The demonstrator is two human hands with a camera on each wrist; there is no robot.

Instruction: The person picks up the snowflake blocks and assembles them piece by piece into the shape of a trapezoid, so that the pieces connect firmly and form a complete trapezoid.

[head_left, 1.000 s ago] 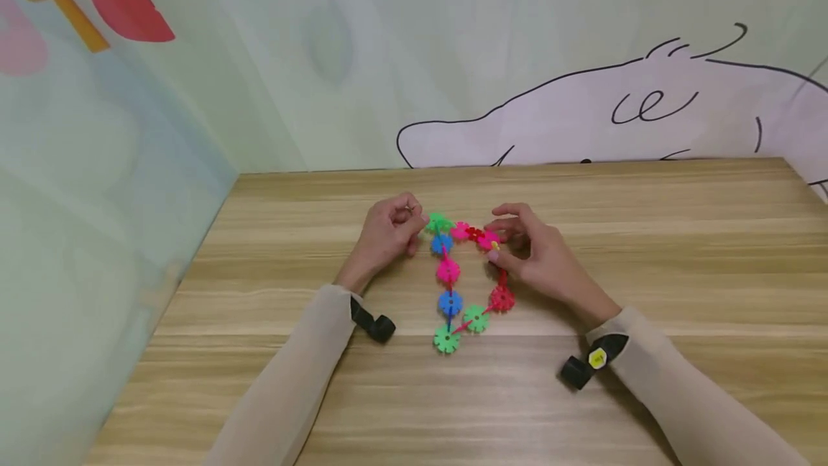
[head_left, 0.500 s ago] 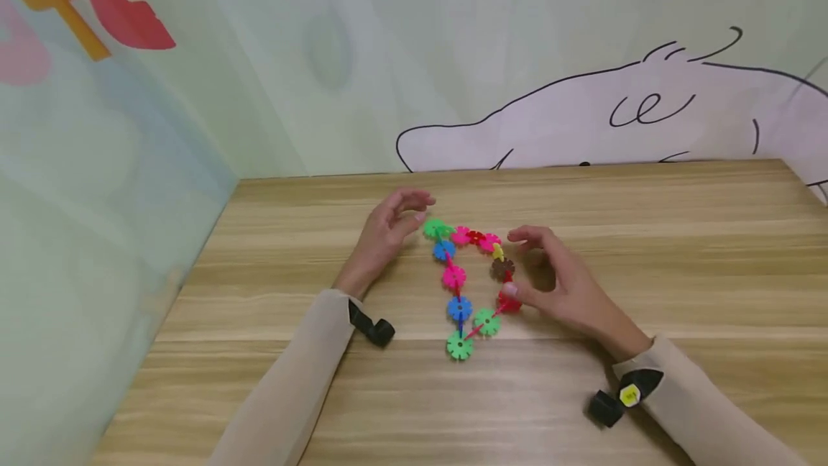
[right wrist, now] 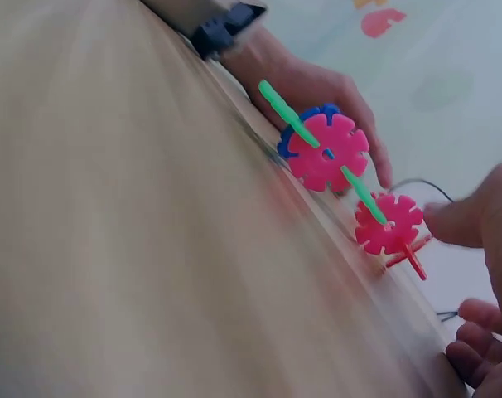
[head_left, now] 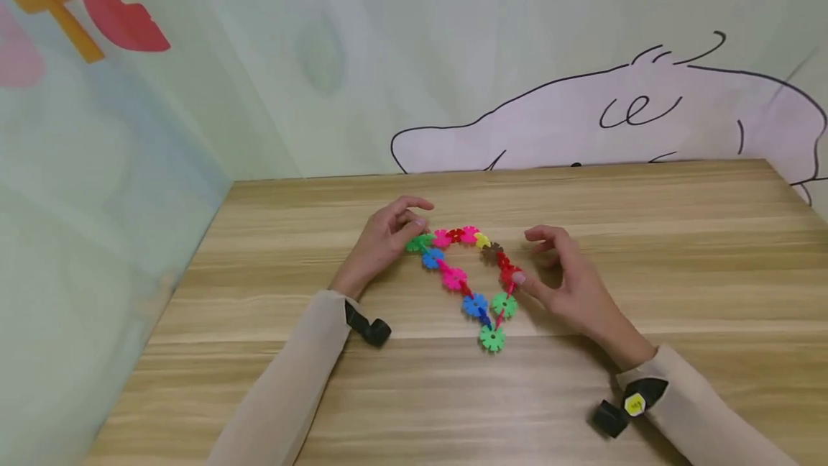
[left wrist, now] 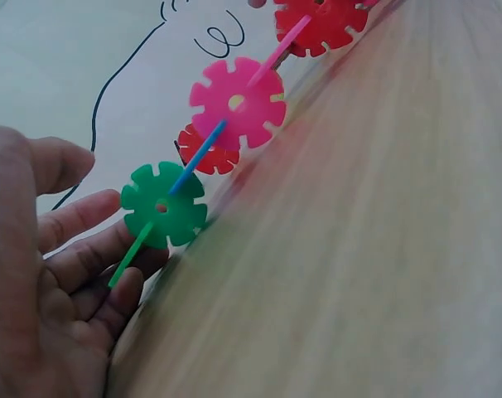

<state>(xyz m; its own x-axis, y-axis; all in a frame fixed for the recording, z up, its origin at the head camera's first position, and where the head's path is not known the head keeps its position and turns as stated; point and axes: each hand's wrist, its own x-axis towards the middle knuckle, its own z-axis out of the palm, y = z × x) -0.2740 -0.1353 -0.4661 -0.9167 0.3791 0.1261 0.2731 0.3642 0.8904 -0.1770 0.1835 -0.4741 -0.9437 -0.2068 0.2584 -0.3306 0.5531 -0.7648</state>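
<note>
A closed ring of interlocking notched plastic discs [head_left: 454, 279] lies on the wooden table between both hands, its near end narrowing to a light green disc [head_left: 492, 339]. My left hand [head_left: 382, 238] is at the ring's far left corner, beside a green disc [left wrist: 163, 205]. The fingers of that hand lie loosely bent behind this disc in the left wrist view, with the thumb apart. On the ring's right side, my right hand [head_left: 576, 290] has its thumb tip at a red disc [right wrist: 389, 225]. Its other fingers are spread away from the ring, loosely bent.
The wooden table [head_left: 388, 394] runs back to a pale printed wall [head_left: 291, 56] with a line-drawn animal. A second printed wall [head_left: 84, 236] borders the table's left side. Each sleeve carries a black strap with a small wrist camera [head_left: 610, 419].
The ring has turned, its near end swinging right and its far left corner shifting left. My right hand has moved off the far pink disc, rightward to the red one; my left fingers have loosened.
</note>
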